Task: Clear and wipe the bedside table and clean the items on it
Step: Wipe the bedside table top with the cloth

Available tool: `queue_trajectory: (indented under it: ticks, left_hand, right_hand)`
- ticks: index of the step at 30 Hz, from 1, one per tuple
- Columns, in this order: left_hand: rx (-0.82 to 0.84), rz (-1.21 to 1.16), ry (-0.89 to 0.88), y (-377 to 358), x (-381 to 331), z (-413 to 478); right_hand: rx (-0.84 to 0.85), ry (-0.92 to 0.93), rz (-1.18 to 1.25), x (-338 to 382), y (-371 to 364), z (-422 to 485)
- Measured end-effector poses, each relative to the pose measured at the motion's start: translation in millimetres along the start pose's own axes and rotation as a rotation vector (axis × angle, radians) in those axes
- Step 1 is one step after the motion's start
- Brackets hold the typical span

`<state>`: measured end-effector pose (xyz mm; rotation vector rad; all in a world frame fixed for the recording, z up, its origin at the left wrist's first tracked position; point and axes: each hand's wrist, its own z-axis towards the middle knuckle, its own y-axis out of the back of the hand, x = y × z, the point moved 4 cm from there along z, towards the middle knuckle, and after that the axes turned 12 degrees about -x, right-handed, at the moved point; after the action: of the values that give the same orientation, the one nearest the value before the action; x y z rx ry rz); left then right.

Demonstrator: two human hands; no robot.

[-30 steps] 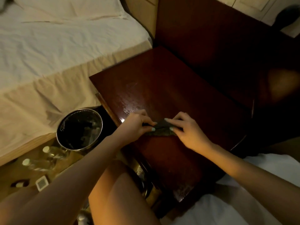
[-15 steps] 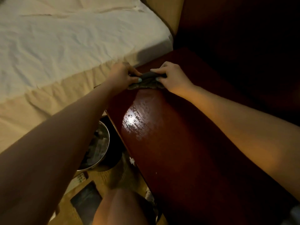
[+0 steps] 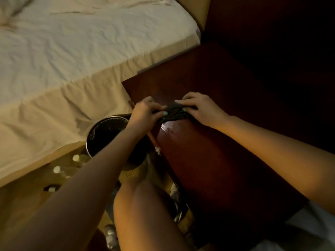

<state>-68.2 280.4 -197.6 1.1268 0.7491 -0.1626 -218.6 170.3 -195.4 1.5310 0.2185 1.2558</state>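
Note:
The dark red wooden bedside table fills the middle and right of the view, its top bare and glossy with a wet sheen near its left edge. A small dark cloth lies bunched on the top close to that edge. My left hand pinches the cloth's left end, thumb and fingers curled on it. My right hand grips the cloth's right end, fingers bent over it. Both hands press the cloth onto the wood.
A bed with a pale sheet lies left of the table. A round metal bin with a dark liner stands on the floor between them. Several bottles and small items lie on the wooden floor. My bare knee is low centre.
Both hands have drawn the cloth back from the table's far corner toward me along the left edge. Before that they had pushed it away from the near middle.

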Motion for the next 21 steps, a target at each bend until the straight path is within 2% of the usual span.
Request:
queue_trajectory:
  ticks: [10,21]
  left_hand:
    - [-0.051,-0.024,0.099,-15.0,-55.3,-132.3]
    - [0.03,-0.039,0.114,-34.1,-118.8,-227.1]
  right_hand:
    - [0.025,0.049,-0.012,14.9,11.2,-132.1]
    - [0.108,0.071,-0.006,12.3,35.8,-237.3]
